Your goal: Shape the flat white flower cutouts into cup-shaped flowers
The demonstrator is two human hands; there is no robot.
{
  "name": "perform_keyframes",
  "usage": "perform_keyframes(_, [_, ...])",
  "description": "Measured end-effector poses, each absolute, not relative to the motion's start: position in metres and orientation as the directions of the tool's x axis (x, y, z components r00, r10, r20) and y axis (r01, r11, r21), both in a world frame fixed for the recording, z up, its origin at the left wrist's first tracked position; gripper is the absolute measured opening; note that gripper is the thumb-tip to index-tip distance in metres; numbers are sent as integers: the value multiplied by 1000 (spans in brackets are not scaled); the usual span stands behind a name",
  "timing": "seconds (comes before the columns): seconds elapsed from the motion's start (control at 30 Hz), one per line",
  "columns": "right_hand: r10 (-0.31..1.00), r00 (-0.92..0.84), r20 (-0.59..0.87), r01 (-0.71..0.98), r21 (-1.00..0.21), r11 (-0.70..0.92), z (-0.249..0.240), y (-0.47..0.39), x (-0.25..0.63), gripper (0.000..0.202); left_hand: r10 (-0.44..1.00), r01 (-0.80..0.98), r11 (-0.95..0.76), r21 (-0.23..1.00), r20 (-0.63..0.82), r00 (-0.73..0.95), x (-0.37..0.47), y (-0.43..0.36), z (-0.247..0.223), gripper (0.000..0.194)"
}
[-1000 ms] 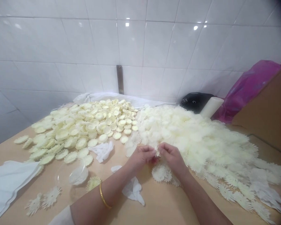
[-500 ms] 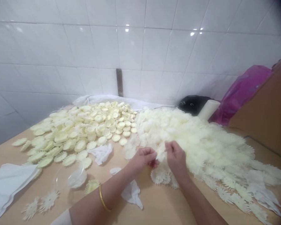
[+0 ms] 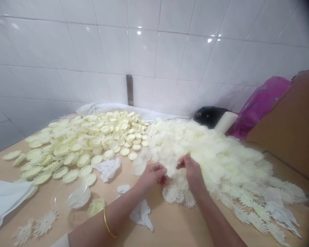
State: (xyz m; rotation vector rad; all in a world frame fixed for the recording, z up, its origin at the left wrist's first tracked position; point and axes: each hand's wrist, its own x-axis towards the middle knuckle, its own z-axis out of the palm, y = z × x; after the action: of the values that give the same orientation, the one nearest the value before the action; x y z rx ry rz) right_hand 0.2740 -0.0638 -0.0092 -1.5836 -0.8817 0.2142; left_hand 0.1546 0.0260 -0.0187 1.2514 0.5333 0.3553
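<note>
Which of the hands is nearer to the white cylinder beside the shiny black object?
Right. The right hand is in front of the white cylinder, to its left; the left hand is farther left.

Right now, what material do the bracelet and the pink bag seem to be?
The bracelet: probably gold or gold-coloured metal, polished, judging by its yellow shine. The pink bag: likely thin plastic film, slightly glossy, since it creases and shows pale highlights.

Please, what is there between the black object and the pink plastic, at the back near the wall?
A white cylinder, leaning at a tilt, shows between the black object and the pink plastic in the head view.
</note>
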Motion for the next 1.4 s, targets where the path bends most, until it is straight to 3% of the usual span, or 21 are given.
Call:
perform_keyframes(0.17, [700, 644, 310, 393, -918, 44, -9, -64, 277, 37, 546, 2, 329, 944, -192, 815, 155, 25, -13, 23])
perform_keyframes(0.3, [736, 570, 366, 506, -862, 38, -9, -62, 273, 24, 555, 15, 330, 944, -206, 806, 154, 25, -15, 28])
perform_keyframes(0.47, [750, 487, 447, 642, -765, 39, -13, -61, 262, 21, 588, -2, 351, 937, -219, 779, 154, 25, -17, 36])
perform_keyframes(0.67, [771, 461, 440, 694, -720, -5, -14, -62, 258, 27, 496, -1, 459, 888, -255, 830, 156, 24, -23, 30])
perform_keyframes(0.83, [777, 423, 467, 755, -656, -17, -14, -61, 257, 28, 473, 41, 447, 894, -275, 837, 157, 25, -23, 30])
perform_keyframes(0.97, [618, 578, 533, 753, -641, -152, -13, -64, 279, 30, 468, 21, 395, 918, -221, 856, 153, 12, -12, 31])
perform_keyframes(1.1, [215, 842, 495, 539, -790, -292, -5, -76, 311, 35, 357, 112, 315, 943, -227, 906, 146, -4, -9, 30])
perform_keyframes(1.17, [303, 827, 474, 544, -811, -216, -2, -78, 312, 36, 404, 111, 298, 948, -230, 886, 145, -2, -12, 30])
perform_keyframes(1.27, [631, 652, 421, 583, -810, -61, -2, -73, 297, 38, 507, 64, 338, 939, -239, 828, 148, 9, -15, 29])
perform_keyframes(1.4, [770, 526, 362, 571, -821, -4, -7, -66, 278, 39, 501, 15, 426, 905, -250, 828, 149, 18, -13, 32])
